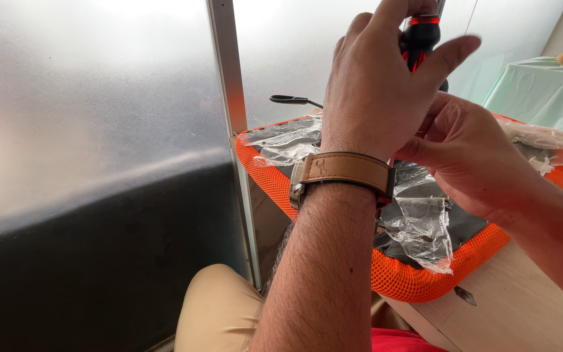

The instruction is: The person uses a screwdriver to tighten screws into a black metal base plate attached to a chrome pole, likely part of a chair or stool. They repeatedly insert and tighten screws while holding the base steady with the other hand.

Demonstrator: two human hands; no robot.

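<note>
Frosted glass partition [92,98], left half of frame, bright above, dark along its lower band; metal upright [229,98] at centre. Pale wooden table [522,306], lower right. Pale green cloth-covered surface [542,88], upper right.

screwdriver [418,39]: top cut by frame edge, shaft hidden behind left hand [376,85] | seat [412,277] middle: hidden under both hands
</note>
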